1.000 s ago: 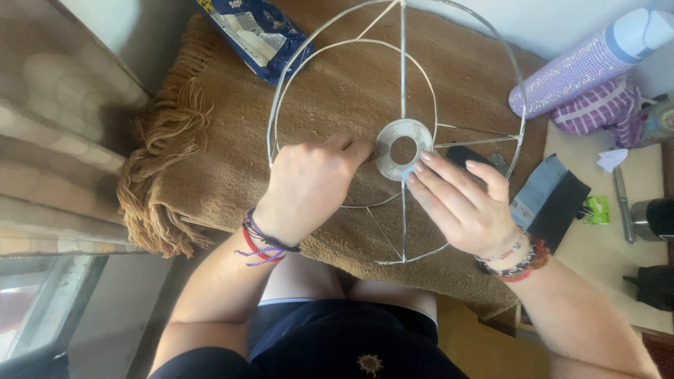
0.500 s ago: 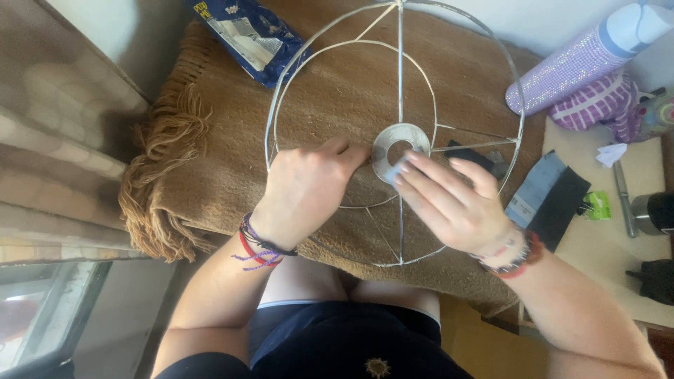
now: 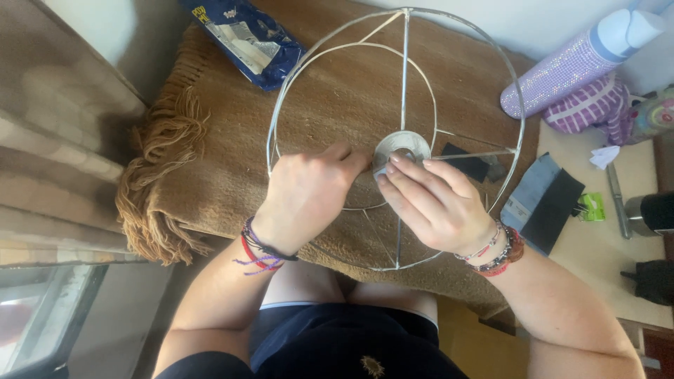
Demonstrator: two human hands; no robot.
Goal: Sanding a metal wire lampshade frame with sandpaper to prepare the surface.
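A round white wire lampshade frame (image 3: 404,70) lies on a brown fringed cloth (image 3: 210,175), with two wire rings joined by spokes to a flat metal hub ring (image 3: 411,142) in its middle. My left hand (image 3: 305,193) pinches a spoke just left of the hub. My right hand (image 3: 435,203) has its fingertips closed on the hub's near edge. Both wrists wear string and bead bracelets.
A blue foil packet (image 3: 242,42) lies at the cloth's far corner. A lilac glittery bottle (image 3: 576,63) and a purple checked cloth (image 3: 593,105) sit at the right. A blue-grey pouch (image 3: 544,203), a green clip (image 3: 593,207), scissors and a dark cup stand on the pale tabletop.
Both hands and the frame have stayed in nearly the same place. My right fingers have slid closer onto the hub ring.
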